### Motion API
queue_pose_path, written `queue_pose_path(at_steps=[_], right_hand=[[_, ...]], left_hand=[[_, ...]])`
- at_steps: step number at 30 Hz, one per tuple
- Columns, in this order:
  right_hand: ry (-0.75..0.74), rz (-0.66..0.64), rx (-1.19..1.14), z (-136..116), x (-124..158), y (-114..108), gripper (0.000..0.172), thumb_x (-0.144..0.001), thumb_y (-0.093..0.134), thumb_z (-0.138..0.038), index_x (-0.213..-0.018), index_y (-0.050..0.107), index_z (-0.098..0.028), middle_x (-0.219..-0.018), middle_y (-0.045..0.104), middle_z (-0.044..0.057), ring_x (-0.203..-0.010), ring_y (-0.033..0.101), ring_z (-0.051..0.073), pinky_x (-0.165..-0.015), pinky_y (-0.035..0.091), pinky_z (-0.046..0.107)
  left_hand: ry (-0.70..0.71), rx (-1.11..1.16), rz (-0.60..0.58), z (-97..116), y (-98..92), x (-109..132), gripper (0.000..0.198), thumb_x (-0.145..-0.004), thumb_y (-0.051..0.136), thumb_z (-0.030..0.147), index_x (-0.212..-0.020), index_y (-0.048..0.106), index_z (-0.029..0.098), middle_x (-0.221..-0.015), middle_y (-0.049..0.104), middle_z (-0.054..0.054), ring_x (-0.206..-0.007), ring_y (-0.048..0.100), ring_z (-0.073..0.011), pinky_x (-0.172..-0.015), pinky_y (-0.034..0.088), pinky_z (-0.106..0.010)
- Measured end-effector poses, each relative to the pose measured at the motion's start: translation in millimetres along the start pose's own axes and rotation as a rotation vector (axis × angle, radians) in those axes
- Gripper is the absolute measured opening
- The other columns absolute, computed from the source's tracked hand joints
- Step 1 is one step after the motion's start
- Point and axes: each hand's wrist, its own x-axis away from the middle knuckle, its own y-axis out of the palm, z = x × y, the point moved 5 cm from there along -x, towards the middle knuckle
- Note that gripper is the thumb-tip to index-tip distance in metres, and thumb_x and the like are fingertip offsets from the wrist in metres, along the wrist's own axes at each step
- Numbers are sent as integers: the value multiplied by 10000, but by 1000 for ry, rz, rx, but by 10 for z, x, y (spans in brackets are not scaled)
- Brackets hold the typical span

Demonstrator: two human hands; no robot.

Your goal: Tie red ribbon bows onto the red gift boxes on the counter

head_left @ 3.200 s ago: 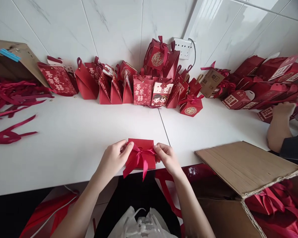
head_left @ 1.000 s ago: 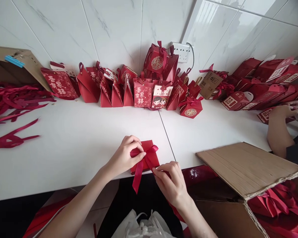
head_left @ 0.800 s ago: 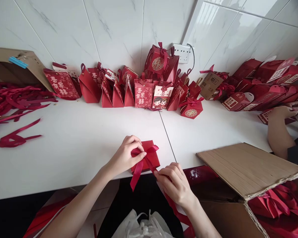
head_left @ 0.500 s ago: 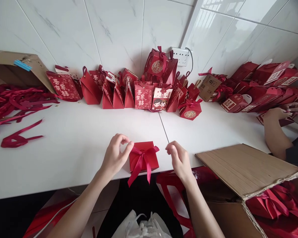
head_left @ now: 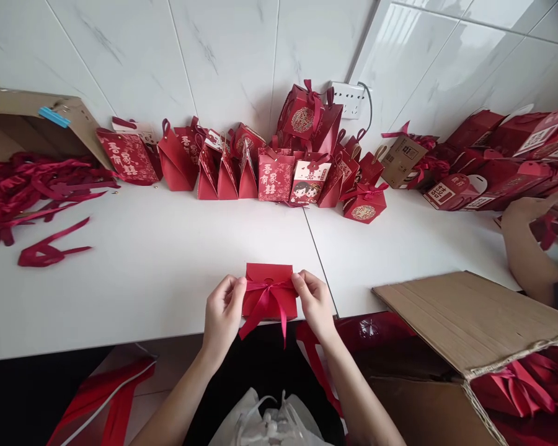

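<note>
A small red gift box [head_left: 279, 270] lies at the table's near edge, straight in front of me. Across it sits a crimson ribbon bow [head_left: 266, 295], its two tails hanging down over the box's front. My left hand [head_left: 224, 310] pinches the bow's left loop between thumb and fingers. On the other side, my right hand [head_left: 315, 300] has the right loop pinched the same way. Both loops are mostly covered by my fingertips.
Red gift boxes [head_left: 276, 176] line the wall below a power socket [head_left: 348, 99]. Loose ribbons [head_left: 37, 192] spill from a carton [head_left: 86, 127] at left. An open cardboard box [head_left: 465, 322] with red boxes stands at right, near another person's hand [head_left: 523, 214].
My right hand has moved left and closed on the bow's right loop. My left hand has closed on the left loop. The view has shifted slightly.
</note>
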Motion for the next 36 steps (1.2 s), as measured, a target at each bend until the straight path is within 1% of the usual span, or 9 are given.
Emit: queue_pose_path(at_steps=[6, 16, 19, 22, 25, 27, 29, 32, 36], right_hand=[[-34, 29, -116, 72, 45, 17, 438, -857, 514, -505, -587, 355, -198, -588, 307, -49, -569, 266, 100, -540, 249, 242], [21, -1, -281, 323, 44, 26, 424, -873, 519, -492, -617, 345, -202, -618, 319, -48, -573, 281, 98, -551, 292, 237], [28, -35, -262, 320, 29, -51, 395, -880, 511, -493, -639, 390, -203, -626, 380, -37, -582, 354, 108, -581, 350, 247], [-44, -30, -211, 250, 17, -214, 368, -836, 535, -573, -757, 477, -218, -743, 486, -7, -710, 498, 146, -722, 436, 297], [-165, -133, -81, 119, 26, -292, 627, -679, 636, -687, -1119, 478, -270, -1170, 514, 80, -1127, 507, 253, -945, 425, 400], [-199, -281, 77, 60, 45, -249, 903, -621, 708, -658, -1345, 305, -299, -1424, 339, 121, -1329, 345, 299, -1047, 358, 468], [-193, -377, 225, 44, 63, -199, 1017, -650, 747, -559, -1435, 153, -302, -1496, 238, 135, -1383, 267, 304, -1081, 326, 499], [-252, -372, 365, 13, 101, -156, 984, -695, 751, -443, -1453, 146, -278, -1459, 295, 147, -1365, 308, 302, -1062, 372, 499], [-467, -166, 414, -116, 273, -188, 940, -704, 756, -355, -1446, 184, -273, -1415, 355, 145, -1344, 342, 303, -1066, 372, 506]], left_hand=[[19, 80, 86, -104, 48, 24, 369, -877, 439, 394, -586, 309, 208, -537, 261, 62, -482, 255, -86, -445, 271, -206], [-54, 151, 62, -165, 127, 57, 377, -884, 435, 460, -620, 342, 208, -545, 273, 67, -469, 250, -83, -426, 251, -205], [-135, 187, -19, -226, 134, 32, 408, -863, 455, 506, -613, 326, 209, -551, 258, 66, -475, 245, -87, -435, 249, -215], [-140, 249, -190, -240, 123, -43, 479, -861, 345, 604, -601, 372, 202, -569, 355, 37, -524, 342, -110, -506, 326, -241], [-111, 207, -278, -194, 77, -133, 515, -846, 323, 642, -610, 419, 195, -592, 421, 20, -565, 399, -125, -557, 358, -253], [-114, 112, -277, -153, 61, -170, 437, -823, 464, 583, -626, 417, 196, -582, 415, 38, -553, 401, -113, -538, 345, -235], [-87, 68, -258, -80, 79, -161, 361, -811, 554, 495, -649, 425, 199, -572, 424, 51, -532, 417, -104, -514, 344, -220], [150, 115, -97, 147, 87, -51, 248, -830, 584, 359, -683, 463, 201, -606, 486, 41, -563, 489, -107, -530, 398, -215], [789, 27, 31, 621, 145, 333, 135, -797, 640, 143, -742, 534, 207, -645, 567, 37, -601, 541, -103, -664, 463, -266]])
